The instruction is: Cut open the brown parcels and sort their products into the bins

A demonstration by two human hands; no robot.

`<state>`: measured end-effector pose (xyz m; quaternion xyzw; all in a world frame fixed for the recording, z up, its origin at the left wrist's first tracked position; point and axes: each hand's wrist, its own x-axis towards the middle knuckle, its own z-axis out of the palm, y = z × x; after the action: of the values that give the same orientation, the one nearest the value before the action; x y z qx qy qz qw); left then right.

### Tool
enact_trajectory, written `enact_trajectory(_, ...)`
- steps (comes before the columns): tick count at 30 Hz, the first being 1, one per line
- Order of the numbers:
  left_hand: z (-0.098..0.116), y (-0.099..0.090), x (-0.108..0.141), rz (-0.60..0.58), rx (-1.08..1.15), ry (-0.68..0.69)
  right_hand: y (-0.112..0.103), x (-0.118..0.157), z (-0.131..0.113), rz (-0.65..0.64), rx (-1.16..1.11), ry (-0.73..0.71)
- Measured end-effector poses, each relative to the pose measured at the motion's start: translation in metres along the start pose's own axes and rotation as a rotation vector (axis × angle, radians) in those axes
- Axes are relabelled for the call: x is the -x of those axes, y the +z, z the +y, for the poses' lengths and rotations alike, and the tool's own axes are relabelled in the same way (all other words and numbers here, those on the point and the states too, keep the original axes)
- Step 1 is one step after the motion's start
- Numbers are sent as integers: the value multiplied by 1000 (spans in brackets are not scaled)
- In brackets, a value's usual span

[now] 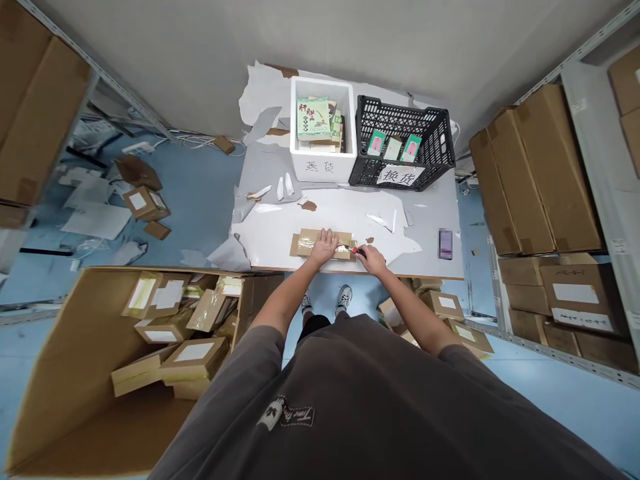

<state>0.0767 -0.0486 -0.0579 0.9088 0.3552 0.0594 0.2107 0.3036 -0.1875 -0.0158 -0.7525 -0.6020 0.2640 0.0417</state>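
A flat brown cardboard box [306, 241] with shiny clear tape lies near the front edge of the white-covered table [265, 247]. My left hand [325, 245] rests flat on top of it, fingers stretched out. In my right hand [371, 260] is a red and black utility knife [359, 251], its tip at the right end of the box. The blade itself is too small to make out clearly. A torn brown scrap [370, 239] lies just beyond the knife.
Behind stand a white foam box [323, 167] of booklets and a black plastic crate [367, 175] with small green packs. A phone [445, 244] lies at the right. A large open carton [60, 373] of parcels is at lower left; stacked cartons [540, 173] line the right.
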Motion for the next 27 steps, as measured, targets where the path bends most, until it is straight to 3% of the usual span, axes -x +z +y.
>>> enact_trajectory(10, 10, -9, 4, -78, 72, -117, 4, -4, 1, 23, 8, -39)
enact_trajectory(18, 13, -7, 3, -60, 46, -153, 15, -1, -6, 80, 28, 42)
enact_trajectory(25, 14, -5, 4, -43, 26, -162, 29, -2, -27, 118, 15, 103)
enact_trajectory(27, 15, -6, 4, -41, 18, -173, 25, 3, -18, 141, -31, 213)
